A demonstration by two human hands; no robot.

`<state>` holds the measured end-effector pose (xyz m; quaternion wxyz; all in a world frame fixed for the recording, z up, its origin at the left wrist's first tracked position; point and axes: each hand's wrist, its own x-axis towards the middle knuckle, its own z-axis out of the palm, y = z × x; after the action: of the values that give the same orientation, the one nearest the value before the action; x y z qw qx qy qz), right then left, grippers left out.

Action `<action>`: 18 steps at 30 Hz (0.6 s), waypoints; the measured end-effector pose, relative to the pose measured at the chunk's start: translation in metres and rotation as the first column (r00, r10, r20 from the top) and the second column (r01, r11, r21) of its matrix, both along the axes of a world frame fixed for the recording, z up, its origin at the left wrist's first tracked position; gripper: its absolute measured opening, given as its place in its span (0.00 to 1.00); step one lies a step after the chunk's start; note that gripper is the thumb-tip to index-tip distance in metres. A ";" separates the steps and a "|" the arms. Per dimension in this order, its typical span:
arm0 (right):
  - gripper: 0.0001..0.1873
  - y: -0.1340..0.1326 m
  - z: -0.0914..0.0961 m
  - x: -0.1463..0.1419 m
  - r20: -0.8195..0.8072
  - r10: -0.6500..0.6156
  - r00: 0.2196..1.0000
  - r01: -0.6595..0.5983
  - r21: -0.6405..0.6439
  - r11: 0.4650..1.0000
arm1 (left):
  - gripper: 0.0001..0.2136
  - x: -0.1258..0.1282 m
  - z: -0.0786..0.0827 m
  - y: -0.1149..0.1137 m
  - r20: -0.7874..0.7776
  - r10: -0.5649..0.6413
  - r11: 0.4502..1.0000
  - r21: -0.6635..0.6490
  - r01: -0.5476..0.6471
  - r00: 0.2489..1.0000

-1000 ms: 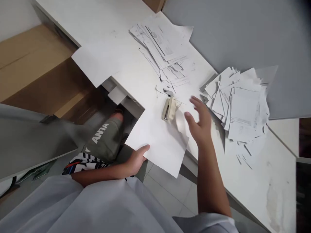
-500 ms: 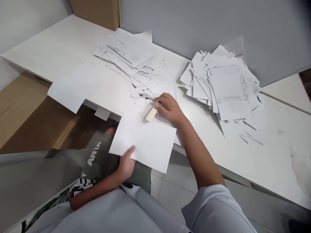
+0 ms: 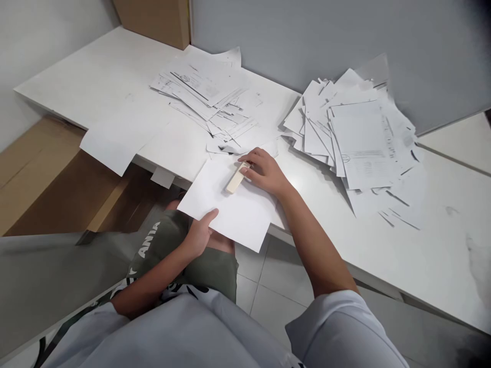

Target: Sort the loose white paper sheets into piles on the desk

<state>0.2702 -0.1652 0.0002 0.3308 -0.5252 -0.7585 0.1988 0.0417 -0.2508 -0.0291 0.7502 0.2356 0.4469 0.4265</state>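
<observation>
- Stapler [image 3: 237, 179], beige, closed: now lies on the blank sheet, angled across its upper part; half a second ago it sat just past the sheet's top edge.
- Right hand [image 3: 265, 174]: fingers curled, fingertips [image 3: 245, 161] and thumb pinching the stapler's far end; wrist resting low, just above the desk.
- Left hand [image 3: 199, 235]: partly closed, thumb on top, gripping the sheet's lower edge.
- Blank sheet [image 3: 233, 220]: held over the desk's front edge, now shifted further onto the desk and turned slightly; its near corner hangs over the floor.
- Paper pile [image 3: 364, 143], printed and loose, right of the hands; unchanged.
- Paper stack [image 3: 203, 87], printed and jumbled, beyond the hands, with torn strips at its near side.
- Loose sheet [image 3: 115, 143]: overhangs the desk edge, left of the stack.
- White desk [image 3: 441, 255]: bears everything above, against a grey wall panel [image 3: 307, 36].
- Olive shorts [image 3: 215, 268], lettered, directly below the left forearm.
</observation>
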 end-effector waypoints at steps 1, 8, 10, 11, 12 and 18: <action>0.24 0.000 0.000 -0.001 0.004 -0.015 1.000 0.015 -0.009 1.000 | 0.28 0.003 0.001 0.001 -0.005 -0.018 1.000 0.006 0.018 1.000; 0.23 -0.002 0.009 -0.007 0.016 -0.051 0.999 0.053 -0.150 0.987 | 0.31 0.009 0.004 0.009 0.024 -0.025 0.998 0.050 0.023 0.999; 0.25 -0.003 0.013 -0.008 -0.007 -0.068 0.998 0.065 -0.201 0.977 | 0.31 0.008 0.005 0.012 0.030 0.003 0.999 0.034 -0.004 1.000; 0.26 -0.003 0.014 -0.009 -0.016 -0.077 0.997 0.071 -0.221 0.973 | 0.31 0.007 0.005 0.013 0.034 0.018 1.000 0.024 -0.019 0.999; 0.27 -0.004 0.015 -0.010 -0.024 -0.084 0.996 0.076 -0.236 0.969 | 0.31 0.007 0.005 0.013 0.039 0.028 0.999 0.013 -0.029 0.999; 0.26 -0.008 0.019 -0.014 -0.129 -0.122 0.984 0.075 -0.322 0.944 | 0.28 0.006 0.005 0.011 0.057 0.047 0.999 -0.017 -0.046 0.997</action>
<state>0.2564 -0.1729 0.0188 0.3070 -0.5926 -0.6633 0.3387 0.0482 -0.2398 -0.0244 0.7546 0.2071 0.4336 0.4470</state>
